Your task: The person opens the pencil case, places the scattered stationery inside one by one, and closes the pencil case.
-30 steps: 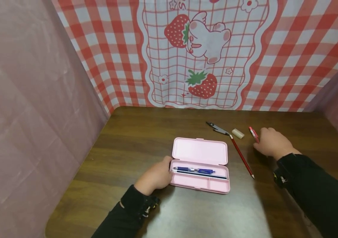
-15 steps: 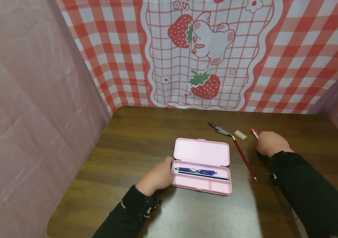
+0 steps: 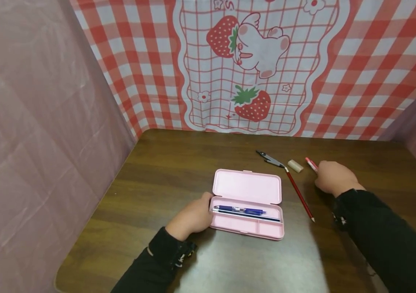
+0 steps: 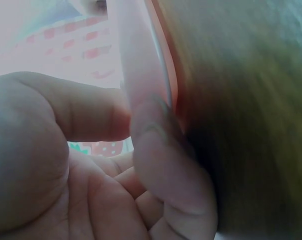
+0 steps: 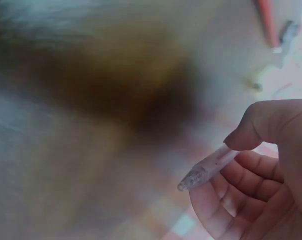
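Now my right hand [image 3: 336,178] pinches a pen [image 3: 311,164], well right of the crosswise case [image 3: 247,186] my left hand [image 3: 193,214] grips.

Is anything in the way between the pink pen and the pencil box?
Yes, the red pencil lies between the pink pen in the right hand and the pencil box. Lifting over it should probably work. The lid is open, so it doesn't block the box.
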{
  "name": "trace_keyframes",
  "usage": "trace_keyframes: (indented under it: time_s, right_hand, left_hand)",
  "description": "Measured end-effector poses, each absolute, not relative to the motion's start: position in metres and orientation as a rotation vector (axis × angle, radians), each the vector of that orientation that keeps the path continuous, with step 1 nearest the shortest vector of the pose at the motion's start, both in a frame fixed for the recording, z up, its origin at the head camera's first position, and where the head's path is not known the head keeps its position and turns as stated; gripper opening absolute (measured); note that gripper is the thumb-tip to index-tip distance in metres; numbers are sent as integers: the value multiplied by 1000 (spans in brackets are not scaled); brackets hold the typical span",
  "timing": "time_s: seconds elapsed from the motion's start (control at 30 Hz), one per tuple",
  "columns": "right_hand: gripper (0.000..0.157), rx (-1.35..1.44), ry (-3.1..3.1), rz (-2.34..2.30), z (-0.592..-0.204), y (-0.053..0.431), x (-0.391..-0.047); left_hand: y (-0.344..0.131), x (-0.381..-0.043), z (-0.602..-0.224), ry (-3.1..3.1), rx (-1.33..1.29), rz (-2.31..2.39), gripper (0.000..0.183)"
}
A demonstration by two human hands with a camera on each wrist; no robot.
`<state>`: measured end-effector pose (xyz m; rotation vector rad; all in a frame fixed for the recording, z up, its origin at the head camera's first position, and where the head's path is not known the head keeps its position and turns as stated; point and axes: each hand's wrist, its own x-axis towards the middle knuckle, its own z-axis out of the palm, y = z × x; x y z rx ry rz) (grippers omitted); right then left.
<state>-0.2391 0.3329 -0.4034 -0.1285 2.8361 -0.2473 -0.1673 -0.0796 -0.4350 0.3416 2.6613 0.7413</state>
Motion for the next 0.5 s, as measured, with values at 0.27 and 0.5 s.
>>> trace_keyframes:
  time_s: [0.27, 0.5]
  right_hand:
    - [20, -266, 2972, -222, -372, 307, -244]
    - [26, -419, 3037, -202, -345, 276, -231]
  left_hand:
    - [-82, -167, -433, 2660, 326, 744, 42]
    - [-80, -167, -434, 2664, 361, 758, 40]
